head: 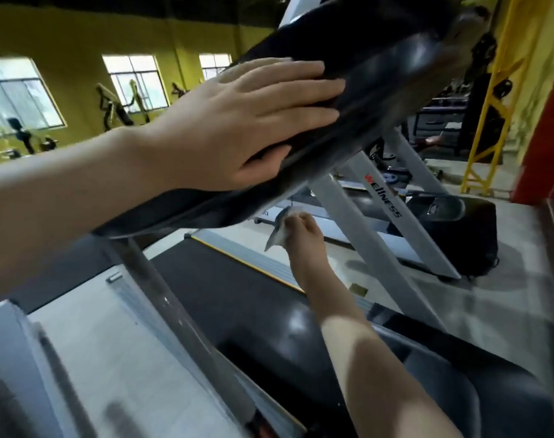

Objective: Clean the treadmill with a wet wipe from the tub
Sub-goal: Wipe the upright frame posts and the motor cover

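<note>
The treadmill's black handrail and console arm (364, 99) runs diagonally across the upper view. My left hand (237, 121) lies flat on it with straight fingers and the thumb under its lower edge. Below the arm, my right hand (301, 230) holds a crumpled grey-white wet wipe (277, 232) close under the arm's underside. The black running belt (225, 289) lies beneath. The tub is not in view.
A grey upright (383, 216) with red and black lettering slopes down to the right. A second treadmill (452, 222) stands beyond it. A yellow metal frame (487, 121) is at the right, and exercise machines (111, 109) line the far windows.
</note>
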